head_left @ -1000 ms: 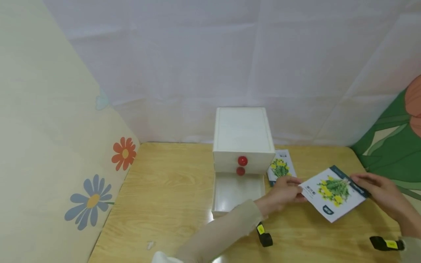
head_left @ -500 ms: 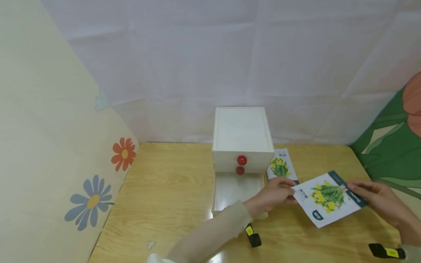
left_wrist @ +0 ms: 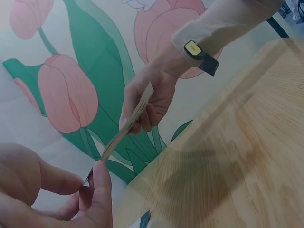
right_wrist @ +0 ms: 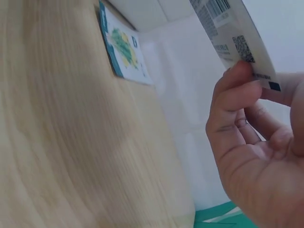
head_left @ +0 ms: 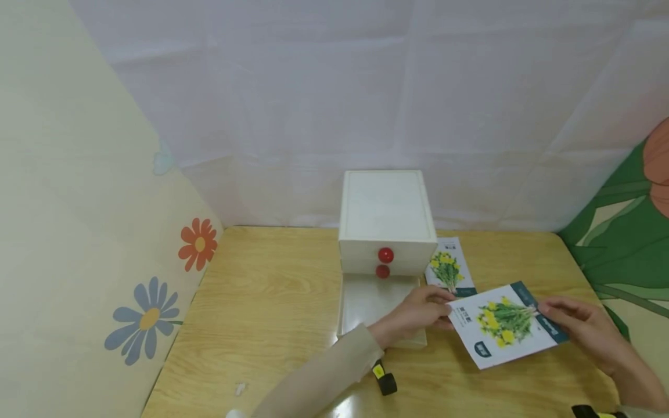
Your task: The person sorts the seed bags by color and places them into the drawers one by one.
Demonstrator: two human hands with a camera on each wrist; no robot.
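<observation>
A white seed packet (head_left: 504, 325) printed with a leafy green bunch and yellow flowers is held above the table between both hands. My left hand (head_left: 425, 309) pinches its left corner. At the dark-banded end, my right hand (head_left: 587, 328) grips it between thumb and fingers. The left wrist view shows the packet (left_wrist: 124, 127) nearly edge-on, spanning the two hands. In the right wrist view its back, with a barcode and a square code, faces the camera. A second, matching packet (head_left: 448, 265) lies on the table beside the cabinet, partly covered by the left hand's fingers.
A small white cabinet (head_left: 387, 206) with red knobs stands at the table's back. Its lower drawer (head_left: 366, 299) is pulled out toward me, partly behind the left forearm. A small pale scrap (head_left: 240, 388) lies front left on the wooden table (head_left: 261, 290).
Both hands have carried the packet left and slightly down, toward me. More of the packet lying on the table now shows. The cabinet and drawer stay put.
</observation>
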